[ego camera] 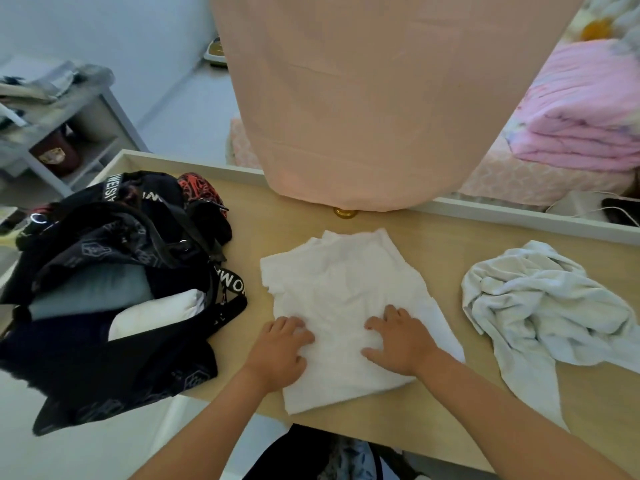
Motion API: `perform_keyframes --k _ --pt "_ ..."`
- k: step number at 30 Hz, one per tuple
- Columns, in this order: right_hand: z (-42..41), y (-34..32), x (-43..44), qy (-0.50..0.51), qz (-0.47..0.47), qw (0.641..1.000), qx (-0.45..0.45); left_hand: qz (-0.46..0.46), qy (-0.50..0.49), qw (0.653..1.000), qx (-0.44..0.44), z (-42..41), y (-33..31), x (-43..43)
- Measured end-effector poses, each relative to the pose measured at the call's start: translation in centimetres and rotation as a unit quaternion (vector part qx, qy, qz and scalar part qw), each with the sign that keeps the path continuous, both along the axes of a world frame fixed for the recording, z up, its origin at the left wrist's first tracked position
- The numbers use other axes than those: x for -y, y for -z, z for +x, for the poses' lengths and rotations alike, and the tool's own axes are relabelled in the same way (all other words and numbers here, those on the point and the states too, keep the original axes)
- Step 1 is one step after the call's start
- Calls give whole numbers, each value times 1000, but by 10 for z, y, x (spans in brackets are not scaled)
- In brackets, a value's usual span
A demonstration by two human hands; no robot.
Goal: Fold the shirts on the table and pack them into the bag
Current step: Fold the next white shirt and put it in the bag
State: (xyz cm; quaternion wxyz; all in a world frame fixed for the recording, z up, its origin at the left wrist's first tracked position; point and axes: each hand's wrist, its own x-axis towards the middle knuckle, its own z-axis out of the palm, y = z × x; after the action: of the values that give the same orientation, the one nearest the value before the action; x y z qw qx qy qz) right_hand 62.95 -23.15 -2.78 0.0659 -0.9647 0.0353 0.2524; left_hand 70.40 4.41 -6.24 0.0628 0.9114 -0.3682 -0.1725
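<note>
Wooden table (pixel 450 237), both hands (pixel 280 348) flattening white shirt (pixel 339 282)

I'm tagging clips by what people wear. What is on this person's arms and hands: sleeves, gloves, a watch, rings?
Nothing visible is worn. The left hand and right hand are bare, ungloved. The left forearm and right forearm are bare to the picture's edge: no sleeve, watch or bracelet shows. No ring can be made out.

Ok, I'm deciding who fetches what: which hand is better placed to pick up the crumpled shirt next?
The right hand, probably. It rests on the white shirt on the side nearer the crumpled shirt; the left hand is over by the bag, farther away.
</note>
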Motion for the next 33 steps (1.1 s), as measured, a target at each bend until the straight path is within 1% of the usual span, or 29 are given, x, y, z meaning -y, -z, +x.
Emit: perform_keyframes --k 3,5,6,8,9,11,13,14,15,16,18,19,20,21,23,25,27,30,31,33 --pt "1 0 -14 -45 -23 999 12 0 25 1000 14 12 -16 1" --pt "6 4 -23 -66 -30 996 60 -52 -5 998 38 18 -13 2" --pt "9 5 -27 -78 -28 992 98 -78 -26 995 50 22 -8 4" --pt "20 12 -31 -99 -25 983 150 -104 -57 991 64 34 -4 10" --pt "26 14 -33 -99 -15 983 152 -85 -56 993 54 41 -5 14" --pt "36 18 -35 -92 3 989 118 4 -40 999 17 56 0 15" --pt "45 19 -31 -43 23 997 58 90 -33 995 -8 70 8 10" --pt "51 19 -27 -22 28 998 48 104 -41 994 -2 75 10 9" --pt "58 18 -23 -15 37 997 70 98 -50 994 19 80 10 8" --pt "65 17 -19 -4 59 991 117 72 -65 994 48 82 8 11" --pt "85 14 -8 48 87 967 233 -23 -82 989 124 89 4 22" --pt "96 13 -2 79 83 957 268 -72 -85 982 154 94 3 30" --pt "108 12 4 112 80 950 280 -110 -82 977 162 98 1 40" --pt "120 9 10 144 79 948 273 -135 -67 976 156 103 -2 51" --pt "141 7 24 183 77 957 209 -154 -29 982 110 111 -5 71" --pt "154 7 37 159 60 977 129 -143 -15 988 56 120 -5 87" --pt "160 10 45 128 64 986 86 -122 -14 992 12 131 -5 99" --pt "167 14 52 164 98 976 102 -91 -47 993 -59 147 -7 116" --pt "167 16 54 200 122 965 120 -79 -62 993 -65 152 -8 122" --pt "167 17 58 301 179 921 171 -53 -89 994 -43 160 -14 133"
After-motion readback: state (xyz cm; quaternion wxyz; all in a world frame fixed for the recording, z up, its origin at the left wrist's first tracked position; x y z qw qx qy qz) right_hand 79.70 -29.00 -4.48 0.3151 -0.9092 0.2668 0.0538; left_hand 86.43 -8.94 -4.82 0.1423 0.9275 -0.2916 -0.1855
